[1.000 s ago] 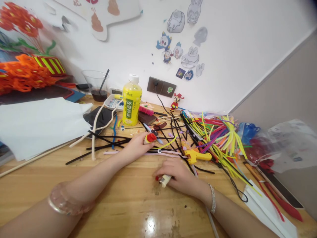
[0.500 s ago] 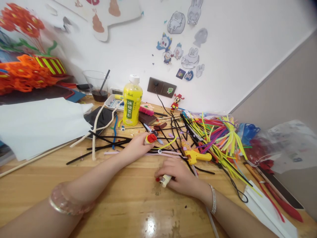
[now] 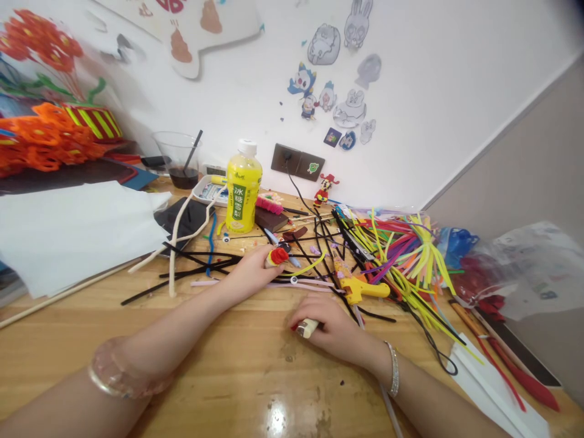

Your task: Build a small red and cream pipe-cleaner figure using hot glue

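My left hand (image 3: 253, 269) is closed around a small fuzzy pipe-cleaner figure (image 3: 277, 257) in red and yellow, with a dark part at its far end. Most of the figure is hidden by the fingers. To the right and nearer to me, my right hand (image 3: 329, 325) grips a cream lighter (image 3: 308, 328) with a metal top. The lighter's top points left, and no flame shows. A red fingernail peeks out beside it. Just beyond the right hand, a yellow glue gun (image 3: 362, 288) lies on the wooden table (image 3: 228, 371). A googly eye (image 3: 294, 280) lies between the hands.
Black pipe cleaners (image 3: 201, 263) are strewn behind my hands. A yellow drink bottle (image 3: 244, 188) and a cup of dark liquid (image 3: 184, 176) stand at the back. Colourful pipe cleaners (image 3: 410, 243) pile up on the right, near red-handled scissors (image 3: 520, 371). White sheets (image 3: 77, 231) lie left.
My right hand has shifted slightly right and turned the lighter a little. My left hand stays almost still with the figure.
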{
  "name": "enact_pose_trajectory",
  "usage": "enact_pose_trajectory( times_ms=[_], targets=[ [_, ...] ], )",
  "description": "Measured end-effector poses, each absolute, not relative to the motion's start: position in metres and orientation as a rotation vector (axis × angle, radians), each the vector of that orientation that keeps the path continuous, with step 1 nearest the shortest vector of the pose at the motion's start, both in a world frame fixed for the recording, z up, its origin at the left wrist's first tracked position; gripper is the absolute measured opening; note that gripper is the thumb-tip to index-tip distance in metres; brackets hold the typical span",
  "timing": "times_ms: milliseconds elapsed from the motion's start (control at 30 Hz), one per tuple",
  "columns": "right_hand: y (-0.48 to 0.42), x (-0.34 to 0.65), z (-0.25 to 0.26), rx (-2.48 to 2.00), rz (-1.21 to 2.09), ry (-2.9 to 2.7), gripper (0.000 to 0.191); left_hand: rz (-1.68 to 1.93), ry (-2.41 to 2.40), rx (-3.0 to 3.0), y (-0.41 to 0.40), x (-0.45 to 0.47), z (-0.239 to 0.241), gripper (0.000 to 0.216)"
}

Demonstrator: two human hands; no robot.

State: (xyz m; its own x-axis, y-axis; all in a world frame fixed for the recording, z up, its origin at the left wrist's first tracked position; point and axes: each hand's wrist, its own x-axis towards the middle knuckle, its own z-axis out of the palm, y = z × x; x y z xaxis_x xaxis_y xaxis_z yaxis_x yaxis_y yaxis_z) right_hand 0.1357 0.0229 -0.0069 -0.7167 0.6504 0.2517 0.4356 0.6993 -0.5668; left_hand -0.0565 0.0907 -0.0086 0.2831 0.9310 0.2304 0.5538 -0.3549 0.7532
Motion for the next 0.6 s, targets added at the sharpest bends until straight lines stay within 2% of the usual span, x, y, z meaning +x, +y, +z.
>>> enact_pose_trajectory(
  times_ms=[367, 600],
  targets=[
    [0.0216, 0.1355, -0.0053, -0.877, 0.817, -2.369, 0.021, 0.896, 1.320, 2.000, 0.0887, -0.0565, -0.0067, 0.019],
    [0.0213, 0.1340, -0.0037, -0.878, 0.807, -2.358, 0.017, 0.898, 1.314, 1.995, 0.0885, -0.0561, -0.0059, 0.018]
  ],
)
